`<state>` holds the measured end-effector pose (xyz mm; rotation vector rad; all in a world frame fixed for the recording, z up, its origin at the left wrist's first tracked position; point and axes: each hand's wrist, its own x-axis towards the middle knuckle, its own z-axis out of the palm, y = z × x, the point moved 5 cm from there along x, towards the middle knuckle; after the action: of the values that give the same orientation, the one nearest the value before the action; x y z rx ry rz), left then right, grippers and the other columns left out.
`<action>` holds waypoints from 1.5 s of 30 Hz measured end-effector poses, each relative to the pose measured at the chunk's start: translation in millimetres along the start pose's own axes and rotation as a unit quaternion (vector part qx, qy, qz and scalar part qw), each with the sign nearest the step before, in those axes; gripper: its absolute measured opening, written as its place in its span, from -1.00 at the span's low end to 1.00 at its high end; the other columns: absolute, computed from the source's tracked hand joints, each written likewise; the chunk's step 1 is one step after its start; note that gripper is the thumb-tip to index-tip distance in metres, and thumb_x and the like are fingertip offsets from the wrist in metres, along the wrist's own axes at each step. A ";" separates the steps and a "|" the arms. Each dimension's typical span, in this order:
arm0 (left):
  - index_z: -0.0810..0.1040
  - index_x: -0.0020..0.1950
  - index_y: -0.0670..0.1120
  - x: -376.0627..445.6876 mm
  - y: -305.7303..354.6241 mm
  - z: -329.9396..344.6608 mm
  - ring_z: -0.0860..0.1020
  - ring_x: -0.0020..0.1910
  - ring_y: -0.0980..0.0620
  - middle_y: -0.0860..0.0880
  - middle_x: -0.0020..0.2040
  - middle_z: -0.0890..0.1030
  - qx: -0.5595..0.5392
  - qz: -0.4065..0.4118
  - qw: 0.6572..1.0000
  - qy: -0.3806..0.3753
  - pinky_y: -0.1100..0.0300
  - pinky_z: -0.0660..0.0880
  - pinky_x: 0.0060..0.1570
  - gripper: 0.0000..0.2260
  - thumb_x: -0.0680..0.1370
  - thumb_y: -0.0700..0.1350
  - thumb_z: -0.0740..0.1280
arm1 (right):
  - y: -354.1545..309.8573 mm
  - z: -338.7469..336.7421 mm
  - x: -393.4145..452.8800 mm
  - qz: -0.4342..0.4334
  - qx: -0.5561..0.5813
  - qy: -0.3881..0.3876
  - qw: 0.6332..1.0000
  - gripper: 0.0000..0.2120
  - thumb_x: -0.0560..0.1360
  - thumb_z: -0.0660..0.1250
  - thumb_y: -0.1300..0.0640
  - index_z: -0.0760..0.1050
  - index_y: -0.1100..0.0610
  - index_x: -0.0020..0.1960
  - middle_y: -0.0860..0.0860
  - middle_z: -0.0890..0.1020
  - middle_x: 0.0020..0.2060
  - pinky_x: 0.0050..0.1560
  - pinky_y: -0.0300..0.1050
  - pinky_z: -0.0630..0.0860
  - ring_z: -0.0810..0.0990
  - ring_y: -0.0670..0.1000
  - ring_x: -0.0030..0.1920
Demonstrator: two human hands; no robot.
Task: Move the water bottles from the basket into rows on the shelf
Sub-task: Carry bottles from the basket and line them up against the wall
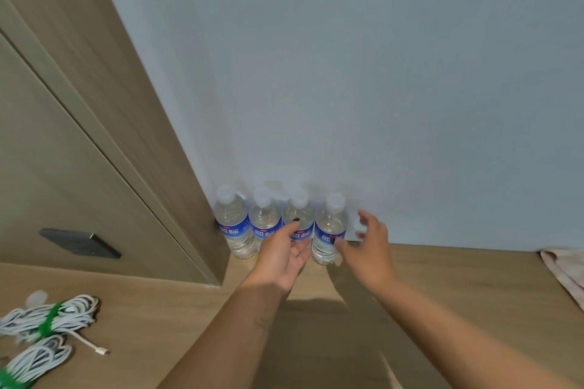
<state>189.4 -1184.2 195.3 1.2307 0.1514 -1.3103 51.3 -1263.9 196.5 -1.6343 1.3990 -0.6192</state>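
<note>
Several clear water bottles with blue labels stand upright in a row against the pale wall on the wooden shelf (458, 278). The leftmost bottle (234, 224) is next to the wooden panel, and the rightmost bottle (330, 227) ends the row. My left hand (282, 254) reaches forward in front of the middle bottles, fingers relaxed and holding nothing. My right hand (368, 246) hovers just right of the rightmost bottle, fingers spread and loose, its thumb close to the label. No basket is in view.
A tall wooden panel (94, 136) rises on the left, with a dark rectangular plate (79, 243) on it. Bundled white cables with green ties (47, 322) lie at the lower left. A pinkish cloth (565, 275) sits at the right edge.
</note>
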 end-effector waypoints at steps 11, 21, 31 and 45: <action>0.39 0.38 -0.24 10.7 6.4 -4.4 0.53 0.27 -0.11 -0.17 0.29 0.52 0.090 0.011 0.995 0.041 -0.01 0.45 0.32 -0.55 0.54 -0.13 0.40 | 11.2 38.0 11.8 0.080 0.052 -0.025 0.995 -0.52 0.46 0.44 0.19 0.38 0.15 0.34 0.02 0.58 0.15 0.01 -0.27 0.35 0.46 -0.08 0.00; 0.45 -0.25 -0.12 25.8 -1.2 -10.5 0.37 -0.33 0.01 -0.10 -0.28 0.43 0.117 0.036 0.989 0.087 0.20 0.38 -0.30 -0.74 0.47 -0.05 0.48 | 21.9 40.0 16.3 0.083 0.028 0.007 0.996 -0.51 0.41 0.50 0.11 0.39 0.14 0.25 0.03 0.63 0.03 -0.10 -0.22 0.36 0.53 -0.02 -0.08; 0.55 0.00 -0.09 14.7 -0.4 -16.2 0.53 -0.12 0.06 0.00 -0.11 0.57 0.209 0.050 0.973 0.080 0.15 0.52 0.04 -0.76 0.51 0.07 0.41 | 22.4 45.9 12.3 0.105 0.013 0.011 0.994 -0.48 0.43 0.47 0.11 0.35 0.14 0.31 0.09 0.62 0.14 -0.01 -0.17 0.41 0.59 0.09 0.07; 0.30 0.50 0.03 -76.6 19.6 -58.9 0.51 0.27 0.01 0.05 0.30 0.55 0.535 0.268 0.792 0.118 0.27 0.36 0.18 -0.42 0.51 0.07 0.36 | 10.8 48.0 -41.2 0.027 -0.142 -0.176 0.974 -0.41 0.37 0.43 0.02 0.36 0.19 0.32 0.14 0.47 0.21 0.18 -0.02 0.47 0.52 0.16 0.19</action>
<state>209.6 -1096.4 235.2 2.1789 -0.8364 -0.6666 74.9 -1210.3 170.3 -1.8152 1.3041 -0.0876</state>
